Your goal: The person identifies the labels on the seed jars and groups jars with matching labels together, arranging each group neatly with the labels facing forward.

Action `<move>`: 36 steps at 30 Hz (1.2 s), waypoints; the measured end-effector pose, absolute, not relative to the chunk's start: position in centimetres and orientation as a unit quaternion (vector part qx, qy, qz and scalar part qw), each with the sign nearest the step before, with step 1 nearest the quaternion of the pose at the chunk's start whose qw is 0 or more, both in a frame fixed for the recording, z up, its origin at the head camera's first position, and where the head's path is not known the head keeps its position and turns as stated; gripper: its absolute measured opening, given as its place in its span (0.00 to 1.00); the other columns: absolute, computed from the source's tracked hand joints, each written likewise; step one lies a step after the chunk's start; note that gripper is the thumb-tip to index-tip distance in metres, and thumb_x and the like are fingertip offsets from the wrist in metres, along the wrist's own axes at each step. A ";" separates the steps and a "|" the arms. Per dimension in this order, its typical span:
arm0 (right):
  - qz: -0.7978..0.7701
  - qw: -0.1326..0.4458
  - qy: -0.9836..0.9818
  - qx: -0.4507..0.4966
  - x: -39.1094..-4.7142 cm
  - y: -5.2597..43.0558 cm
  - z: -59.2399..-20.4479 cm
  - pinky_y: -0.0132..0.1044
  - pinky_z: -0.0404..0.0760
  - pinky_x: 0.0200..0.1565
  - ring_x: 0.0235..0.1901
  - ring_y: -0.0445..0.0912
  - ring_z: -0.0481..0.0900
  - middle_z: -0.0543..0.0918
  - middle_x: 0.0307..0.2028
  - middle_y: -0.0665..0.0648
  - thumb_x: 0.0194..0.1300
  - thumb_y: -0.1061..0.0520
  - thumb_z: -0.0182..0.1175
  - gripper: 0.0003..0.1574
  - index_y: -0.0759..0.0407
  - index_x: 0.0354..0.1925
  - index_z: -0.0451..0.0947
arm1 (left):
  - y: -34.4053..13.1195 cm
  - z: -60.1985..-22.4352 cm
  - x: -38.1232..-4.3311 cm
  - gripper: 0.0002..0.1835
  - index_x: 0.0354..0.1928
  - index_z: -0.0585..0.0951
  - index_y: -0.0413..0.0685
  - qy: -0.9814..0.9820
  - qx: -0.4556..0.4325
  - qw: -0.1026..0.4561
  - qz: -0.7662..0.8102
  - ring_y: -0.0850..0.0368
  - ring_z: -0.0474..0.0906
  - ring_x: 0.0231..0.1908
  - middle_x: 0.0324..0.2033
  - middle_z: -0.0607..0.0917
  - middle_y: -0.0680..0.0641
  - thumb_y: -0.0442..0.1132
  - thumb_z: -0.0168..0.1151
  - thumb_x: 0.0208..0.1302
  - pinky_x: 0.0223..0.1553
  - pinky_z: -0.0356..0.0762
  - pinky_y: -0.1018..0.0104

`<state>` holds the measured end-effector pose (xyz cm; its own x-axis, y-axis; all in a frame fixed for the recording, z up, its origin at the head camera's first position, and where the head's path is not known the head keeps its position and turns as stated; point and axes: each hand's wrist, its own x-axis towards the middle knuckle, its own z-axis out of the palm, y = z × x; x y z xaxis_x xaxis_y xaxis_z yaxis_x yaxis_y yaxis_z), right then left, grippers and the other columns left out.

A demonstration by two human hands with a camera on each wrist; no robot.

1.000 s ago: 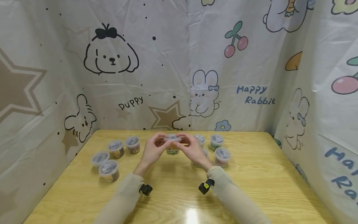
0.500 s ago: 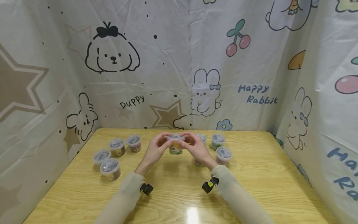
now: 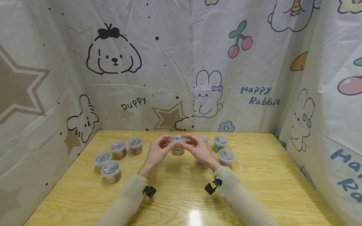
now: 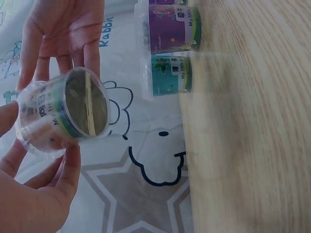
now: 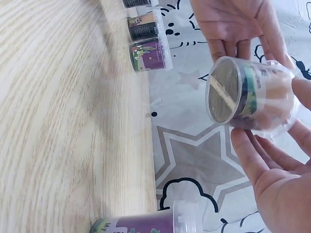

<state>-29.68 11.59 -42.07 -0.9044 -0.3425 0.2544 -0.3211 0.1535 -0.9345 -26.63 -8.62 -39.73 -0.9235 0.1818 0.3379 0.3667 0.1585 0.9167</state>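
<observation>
A clear plastic tub (image 3: 178, 150) with a lid and an orange and green label is held upright between both hands, above the far part of the table. My left hand (image 3: 157, 152) grips its left side near the lid, thumb in front and fingers behind. On the opposite side, my right hand (image 3: 200, 153) holds it the same way. From the left wrist view, the tub's underside (image 4: 77, 103) shows dark contents and a pale flat stick through the clear base. Fingertips (image 5: 241, 138) of the right hand press the tub's wall in the right wrist view.
Several similar lidded tubs (image 3: 111, 171) stand at the table's left. More are grouped at the right, including a green-labelled tub (image 3: 220, 144) and a purple-labelled one (image 4: 170, 28); my right hand partly hides some. Printed cloth (image 3: 169, 62) hangs behind the wooden table (image 3: 175, 194).
The tub has turned a little, bringing its label's characters toward the head view. Both hands have shifted slightly right with it and keep their hold. The other tubs stay put.
</observation>
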 end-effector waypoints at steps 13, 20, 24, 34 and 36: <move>-0.611 -0.027 0.763 -0.209 -29.7 11.6 -42.3 0.50 0.79 0.56 0.54 0.55 0.80 0.81 0.54 0.61 0.65 0.55 0.66 0.19 0.59 0.52 0.78 | -8.6 -39.9 -26.3 0.17 0.56 0.79 0.33 -0.745 -0.202 0.068 -0.632 0.38 0.79 0.54 0.52 0.82 0.34 0.35 0.60 0.69 0.57 0.77 0.49; -0.615 -0.024 0.758 -0.216 -29.6 11.8 -42.2 0.46 0.79 0.54 0.51 0.54 0.81 0.83 0.51 0.63 0.65 0.58 0.65 0.18 0.62 0.52 0.78 | -8.6 -40.5 -26.7 0.17 0.57 0.79 0.37 -0.755 -0.193 0.057 -0.624 0.45 0.80 0.52 0.51 0.83 0.36 0.37 0.60 0.70 0.52 0.78 0.59; -0.619 -0.023 0.751 -0.227 -30.1 12.3 -42.6 0.41 0.79 0.51 0.46 0.47 0.82 0.85 0.47 0.60 0.66 0.56 0.65 0.17 0.59 0.51 0.78 | -8.9 -41.8 -28.3 0.17 0.58 0.78 0.37 -0.745 -0.204 0.041 -0.634 0.50 0.80 0.52 0.54 0.82 0.36 0.36 0.59 0.70 0.52 0.77 0.63; -0.640 0.004 0.726 -0.253 -30.2 12.8 -42.7 0.38 0.82 0.51 0.45 0.41 0.83 0.84 0.47 0.59 0.68 0.55 0.62 0.17 0.63 0.52 0.75 | -8.9 -42.6 -29.3 0.17 0.57 0.79 0.46 -0.739 -0.216 0.011 -0.638 0.57 0.80 0.47 0.50 0.84 0.39 0.43 0.60 0.70 0.52 0.76 0.59; -0.641 0.008 0.725 -0.252 -30.2 12.9 -42.8 0.39 0.82 0.51 0.45 0.42 0.83 0.84 0.48 0.60 0.69 0.57 0.61 0.17 0.63 0.52 0.75 | -8.8 -42.6 -29.4 0.17 0.56 0.79 0.46 -0.739 -0.216 0.010 -0.638 0.57 0.80 0.46 0.50 0.84 0.39 0.44 0.60 0.70 0.52 0.77 0.59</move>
